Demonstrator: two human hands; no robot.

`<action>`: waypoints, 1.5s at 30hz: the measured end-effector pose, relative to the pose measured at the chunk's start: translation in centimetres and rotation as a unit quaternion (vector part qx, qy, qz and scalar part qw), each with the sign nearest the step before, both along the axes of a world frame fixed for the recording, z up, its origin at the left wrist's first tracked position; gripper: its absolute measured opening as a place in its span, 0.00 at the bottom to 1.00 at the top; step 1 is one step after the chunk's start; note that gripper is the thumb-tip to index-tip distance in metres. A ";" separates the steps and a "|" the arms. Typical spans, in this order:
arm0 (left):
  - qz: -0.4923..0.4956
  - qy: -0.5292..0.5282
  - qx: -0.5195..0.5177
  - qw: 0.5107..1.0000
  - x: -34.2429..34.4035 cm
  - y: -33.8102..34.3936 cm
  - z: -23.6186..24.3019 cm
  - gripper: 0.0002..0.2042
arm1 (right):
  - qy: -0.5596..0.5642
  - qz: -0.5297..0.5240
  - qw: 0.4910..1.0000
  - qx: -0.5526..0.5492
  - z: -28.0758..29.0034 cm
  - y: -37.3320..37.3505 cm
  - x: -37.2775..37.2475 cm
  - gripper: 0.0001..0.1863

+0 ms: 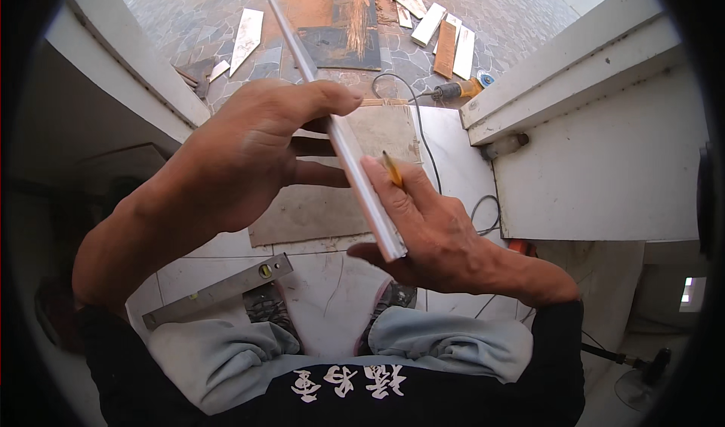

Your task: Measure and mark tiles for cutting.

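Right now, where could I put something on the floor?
There's bare white tile between the shoes, this side of the grey board, and between the black cable and the white panel. It's crowded around the angle grinder and offcuts; the spirit level lies by the left shoe.

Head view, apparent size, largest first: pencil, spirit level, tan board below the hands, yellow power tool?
1. Tan board
2. Spirit level
3. Yellow power tool
4. Pencil, partly hidden by the right hand
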State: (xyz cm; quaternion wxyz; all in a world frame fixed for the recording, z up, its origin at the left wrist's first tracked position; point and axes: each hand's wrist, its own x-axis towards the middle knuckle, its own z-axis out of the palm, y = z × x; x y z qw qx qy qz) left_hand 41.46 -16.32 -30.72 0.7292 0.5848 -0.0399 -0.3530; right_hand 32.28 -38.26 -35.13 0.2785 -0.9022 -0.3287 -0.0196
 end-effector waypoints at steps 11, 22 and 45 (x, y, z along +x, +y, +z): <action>0.064 -0.062 0.115 0.989 12.5 5.2 -8.7 0.19 | 0.080 -0.293 0.911 0.279 4.7 -4.8 11.0 0.12; -0.161 -0.266 0.372 0.875 4.8 15.4 -19.3 0.15 | 0.026 -0.341 0.869 0.358 4.5 -4.6 14.9 0.13; -0.109 -0.301 0.622 0.714 4.1 23.1 -34.0 0.46 | -0.020 -0.334 0.894 0.297 4.5 -2.3 14.3 0.25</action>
